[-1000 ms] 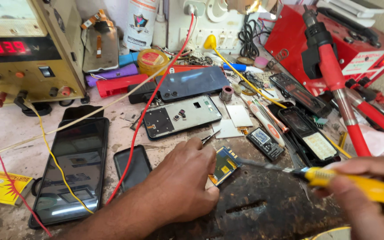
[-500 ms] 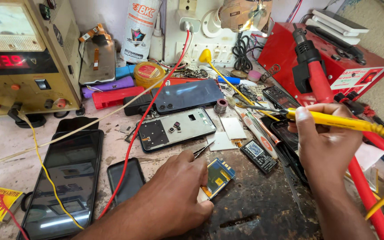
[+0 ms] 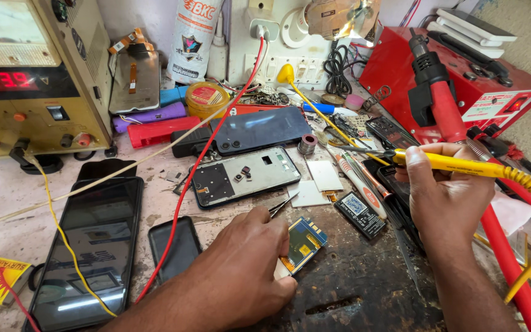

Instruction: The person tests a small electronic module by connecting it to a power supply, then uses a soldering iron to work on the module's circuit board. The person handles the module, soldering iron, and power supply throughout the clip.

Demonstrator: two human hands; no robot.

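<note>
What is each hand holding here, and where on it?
Right hand grips the yellow soldering iron by its handle; left hand pins the small circuit board at its near edge.

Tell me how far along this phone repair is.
Done: the phone frame lies opened, its dark back cover set aside. In hand: the left hand pins a small circuit board to the bench; the right hand holds a yellow soldering iron lifted away from it. Left: the iron's tip is not on the board, and nothing is reassembled.
</note>
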